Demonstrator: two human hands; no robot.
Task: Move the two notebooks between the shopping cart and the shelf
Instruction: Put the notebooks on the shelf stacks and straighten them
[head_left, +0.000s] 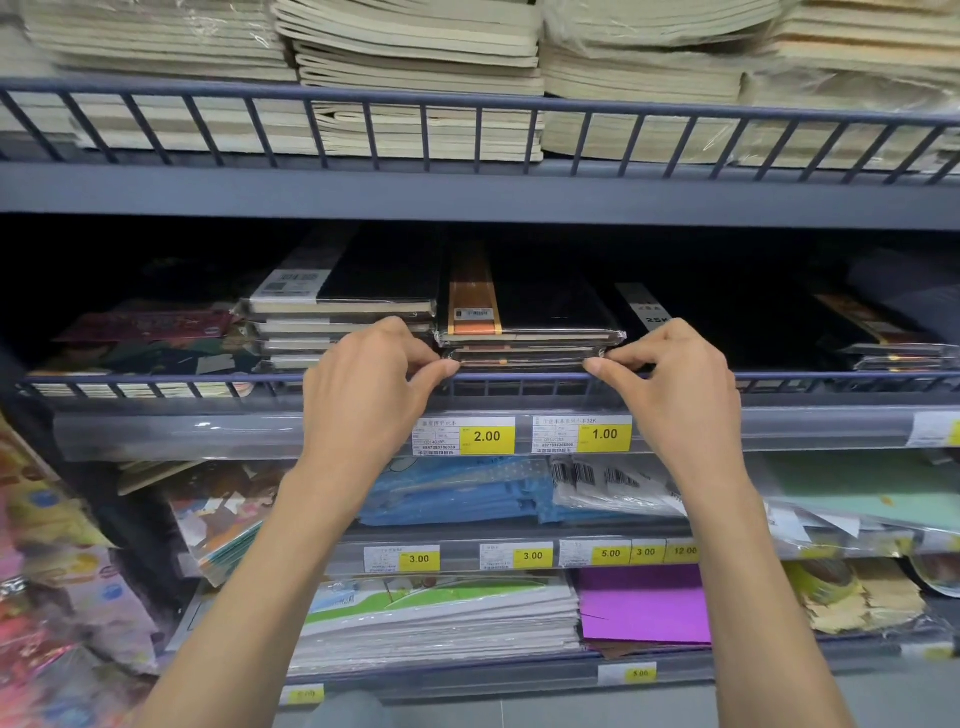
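Two shrink-wrapped black notebooks with an orange band (527, 317) are seen stacked on the dark blue metal shelf (467, 197), behind its wire front rail (519, 378). The stack's near corners are pinched by the left hand (363, 384) and the right hand (680, 384). No shopping cart is visible, so the transfer's direction cannot be told; the stack is judged either just placed or about to be lifted.

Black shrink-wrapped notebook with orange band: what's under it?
A second wrapped dark notebook, pinched at its ends by left hand and right hand. Anything lower is hidden by the rail.
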